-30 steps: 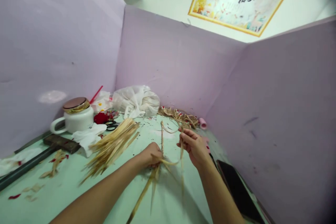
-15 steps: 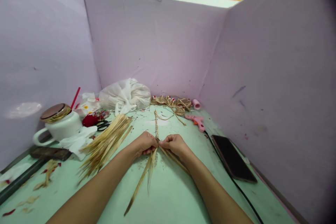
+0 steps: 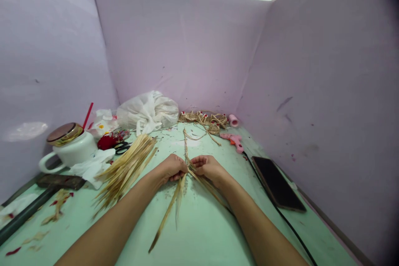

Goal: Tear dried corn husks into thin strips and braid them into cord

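A thin braid of dried straw-coloured leaf strips [image 3: 186, 145] runs away from me along the green table. At its near end, my left hand [image 3: 174, 168] is closed in a pinch on the braid and its strips. My right hand [image 3: 206, 168] sits close against it, fingers curled around other strips at the same spot. Loose strip ends [image 3: 166, 220] hang toward me below the left hand, and more pass under the right wrist. To the left lies a bundle of dry leaf strips [image 3: 127, 172].
On the left stand a white mug [image 3: 75, 149] with a lid, a hammer [image 3: 59, 182], scissors [image 3: 122, 148] and a plastic bag [image 3: 149, 112]. Along the right are a pink glue gun [image 3: 233, 142] with a black cord and a phone [image 3: 278, 183]. Braided pieces [image 3: 204, 119] lie at the back.
My right hand's fingers have lifted and curled slightly, bringing a strip up beside the braid. My left hand keeps its place. The view has tilted down a little.
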Demonstrator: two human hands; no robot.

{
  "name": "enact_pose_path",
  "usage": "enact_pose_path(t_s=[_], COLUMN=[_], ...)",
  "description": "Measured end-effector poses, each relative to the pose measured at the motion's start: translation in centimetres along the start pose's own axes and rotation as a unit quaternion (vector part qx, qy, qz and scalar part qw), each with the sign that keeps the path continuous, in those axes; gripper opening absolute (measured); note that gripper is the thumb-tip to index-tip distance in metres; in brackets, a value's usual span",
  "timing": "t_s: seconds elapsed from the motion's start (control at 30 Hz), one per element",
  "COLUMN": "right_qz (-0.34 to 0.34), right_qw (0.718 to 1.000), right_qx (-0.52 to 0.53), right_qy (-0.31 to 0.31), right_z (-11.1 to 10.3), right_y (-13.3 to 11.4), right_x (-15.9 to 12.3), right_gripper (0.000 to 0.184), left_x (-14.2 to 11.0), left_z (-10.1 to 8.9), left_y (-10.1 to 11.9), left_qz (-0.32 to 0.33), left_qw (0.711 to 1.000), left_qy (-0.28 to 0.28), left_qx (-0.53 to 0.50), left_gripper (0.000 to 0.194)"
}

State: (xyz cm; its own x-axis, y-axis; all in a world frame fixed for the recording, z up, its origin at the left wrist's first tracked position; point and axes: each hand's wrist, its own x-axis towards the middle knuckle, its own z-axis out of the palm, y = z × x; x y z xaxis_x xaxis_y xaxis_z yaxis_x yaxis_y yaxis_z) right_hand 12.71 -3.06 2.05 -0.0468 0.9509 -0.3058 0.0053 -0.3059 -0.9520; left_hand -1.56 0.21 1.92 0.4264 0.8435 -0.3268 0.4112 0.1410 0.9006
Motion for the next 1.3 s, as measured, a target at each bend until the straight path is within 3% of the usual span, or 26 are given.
enact_pose_path(t_s=[0.17, 0.27, 0.4, 0.53, 0.63, 0.73, 0.83, 0.93, 1.03, 1.13, 1.3], right_qz=[-0.014, -0.046, -0.128, -0.197, -0.193, -0.208, -0.161, -0.066, -0.002, 0.028, -0.007], right_qw=[0.998, 0.996, 0.979, 0.958, 0.953, 0.929, 0.875, 0.838, 0.831, 0.829, 0.841], right_qx=[0.064, 0.069, -0.011, -0.077, -0.118, -0.176, -0.302, -0.417, -0.471, -0.482, -0.452], right_qy=[0.003, 0.039, 0.161, 0.196, 0.199, 0.251, 0.343, 0.346, 0.295, 0.282, 0.297], right_z=[-0.2, -1.0, -3.7, -6.5, -7.7, -8.6, -9.5, -9.8, -9.4, -9.2, -9.3], right_y=[0.4, 0.7, 0.9, 1.4, 1.7, 1.4, 0.6, -0.2, -0.3, 0.0, -0.7], right_x=[0.5, 1.4, 3.3, 4.6, 4.8, 4.2, 2.8, 1.4, 0.8, 0.9, 0.7], right_gripper=[0.044, 0.043, 0.055, 0.072, 0.071, 0.059, 0.038, 0.026, 0.021, 0.016, 0.011], left_x=[0.2, 0.3, 0.4, 0.4, 0.3, 0.2, 0.3, 0.5, 0.5, 0.4, 0.3], left_z=[0.0, -0.1, -0.2, -0.2, -0.2, -0.2, -0.2, -0.2, -0.2, -0.2, -0.3], left_y=[-0.1, -0.3, -0.5, -0.5, -0.5, -0.4, -0.5, -0.7, -0.8, -0.7, -0.6], left_qz=[0.002, 0.001, -0.005, -0.007, -0.007, -0.008, -0.002, 0.0, 0.003, 0.004, -0.001], left_qw=[1.0, 1.0, 1.0, 1.0, 1.0, 1.0, 1.0, 1.0, 1.0, 1.0, 1.0], left_qy=[0.0, -0.003, -0.003, 0.001, -0.004, -0.005, -0.006, -0.005, -0.01, -0.008, -0.009], left_qx=[-0.003, -0.005, -0.012, -0.015, -0.013, -0.008, -0.006, -0.003, 0.0, -0.001, 0.001], left_gripper=[0.01, 0.012, 0.013, 0.012, 0.013, 0.013, 0.012, 0.012, 0.013, 0.011, 0.013])
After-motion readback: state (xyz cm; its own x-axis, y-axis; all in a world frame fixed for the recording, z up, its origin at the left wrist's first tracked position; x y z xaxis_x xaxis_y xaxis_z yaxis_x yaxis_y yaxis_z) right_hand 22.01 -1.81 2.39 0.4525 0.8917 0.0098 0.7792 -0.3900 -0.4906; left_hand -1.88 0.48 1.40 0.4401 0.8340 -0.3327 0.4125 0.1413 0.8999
